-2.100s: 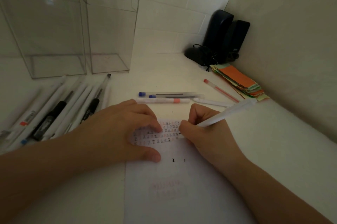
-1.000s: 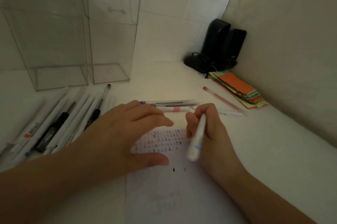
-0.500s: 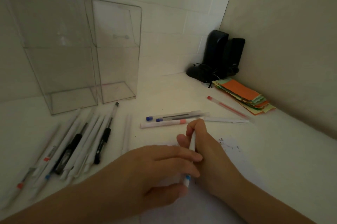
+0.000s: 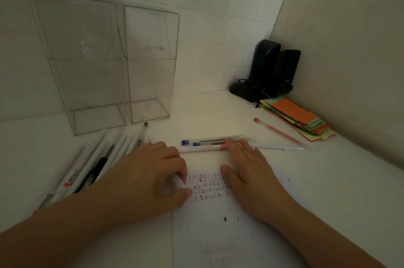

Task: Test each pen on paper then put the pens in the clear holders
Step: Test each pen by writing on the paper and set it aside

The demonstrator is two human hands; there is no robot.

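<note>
Left holder: the wider of two clear holders (image 4: 87,71) stands at the back left of the desk; nothing shows through its walls.
Right holder: the narrower holder (image 4: 150,66) stands just beside it, also showing no pens inside.
Pen row: a fan of white and black pens (image 4: 96,163) lies on the desk in front of the holders, near my left wrist.
Left hand: my left hand (image 4: 150,180) has its fingers curled round a white pen (image 4: 179,182); only the end of the pen shows past the fingers, lying over the paper's left edge.
Paper: the test paper (image 4: 218,235) sits flat under both hands, with rows of small scribbles (image 4: 207,187) between them.
Right hand: my right hand (image 4: 247,169) lies flat with straight fingers, grasping nothing; fingertips rest on the three pens (image 4: 209,144) lying crosswise beyond the paper.
Step in hand: I judge the white pen as tested and due for a holder, with the right hand choosing the next one.
How to do it well: lift the pen clear of the row, drop it upright into a holder; keep the paper pinned while picking one pen only.
Red pen: a red-capped pen (image 4: 277,131) lies slantwise further right, apart from the three.
Desk: pale desk (image 4: 338,191), dimly lit.
Corner: a stack of coloured paper slips (image 4: 299,121) and dark speakers (image 4: 273,69) with a cable against a white tiled wall.
</note>
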